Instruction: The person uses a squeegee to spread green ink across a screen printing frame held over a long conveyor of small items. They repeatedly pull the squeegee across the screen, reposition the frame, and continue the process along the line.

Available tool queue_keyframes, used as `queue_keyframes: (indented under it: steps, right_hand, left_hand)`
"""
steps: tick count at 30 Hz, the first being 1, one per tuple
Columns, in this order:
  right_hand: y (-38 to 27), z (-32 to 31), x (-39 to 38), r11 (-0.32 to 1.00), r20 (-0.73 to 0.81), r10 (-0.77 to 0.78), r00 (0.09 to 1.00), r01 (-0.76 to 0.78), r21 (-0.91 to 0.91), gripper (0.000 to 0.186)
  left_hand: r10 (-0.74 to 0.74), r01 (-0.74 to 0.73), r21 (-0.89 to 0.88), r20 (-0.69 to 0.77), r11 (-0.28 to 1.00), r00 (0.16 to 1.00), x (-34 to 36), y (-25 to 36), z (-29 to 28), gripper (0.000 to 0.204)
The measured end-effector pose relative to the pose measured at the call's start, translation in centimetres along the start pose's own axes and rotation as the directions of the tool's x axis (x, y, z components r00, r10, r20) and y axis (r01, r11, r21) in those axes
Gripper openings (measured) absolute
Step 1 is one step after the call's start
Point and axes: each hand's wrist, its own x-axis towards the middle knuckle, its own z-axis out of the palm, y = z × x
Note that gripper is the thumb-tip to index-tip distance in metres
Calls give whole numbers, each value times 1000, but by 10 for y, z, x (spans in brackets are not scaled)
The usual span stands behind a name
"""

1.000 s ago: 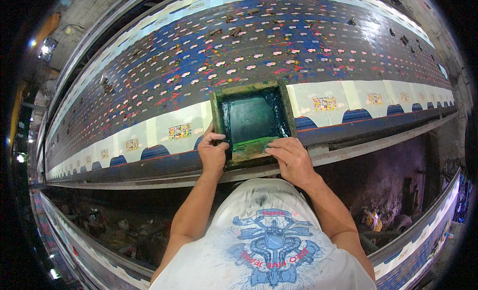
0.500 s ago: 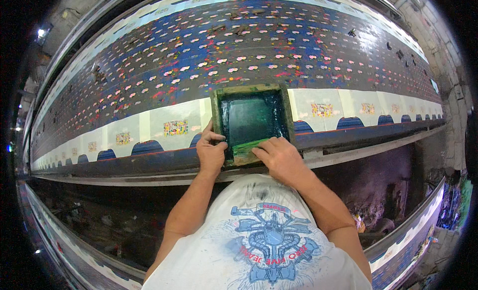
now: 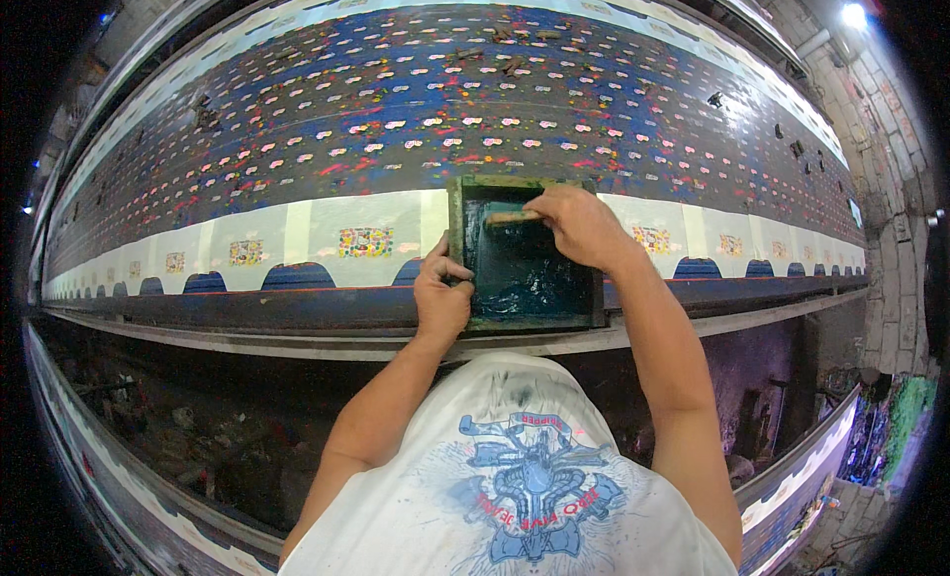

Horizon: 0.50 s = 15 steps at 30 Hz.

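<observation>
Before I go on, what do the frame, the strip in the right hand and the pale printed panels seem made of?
Frame: probably wood, dull, green-stained, with straight thick sides. Strip in the right hand: likely wood, by its pale tan colour; finish unclear. Pale printed panels: thin, flat and smooth-looking, cloth or paper; I can't tell which.

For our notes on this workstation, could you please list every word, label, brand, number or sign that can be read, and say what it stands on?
White shirt: red lettering around a blue motif, upside down here, partly legible; wording withheld.
Colourful blocks on the pale panels: marks too small to read.
Dark surface: pale marks, too small to read.
Dark frame: no lettering visible.
</observation>
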Motion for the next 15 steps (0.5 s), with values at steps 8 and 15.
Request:
queue_keyframes:
  steps: [8,15]
  right_hand:
    - [-8,15,1,997,-48,74,996,-75,-10,47]
    - [-48,25,-51,999,-29,46,999,-46,18,51]
  left_hand:
    - [28,-28,84,5,996,1000,-1,2,-1,19]
    - [44,-49,183,27,982,999,-3,7,-3,18]
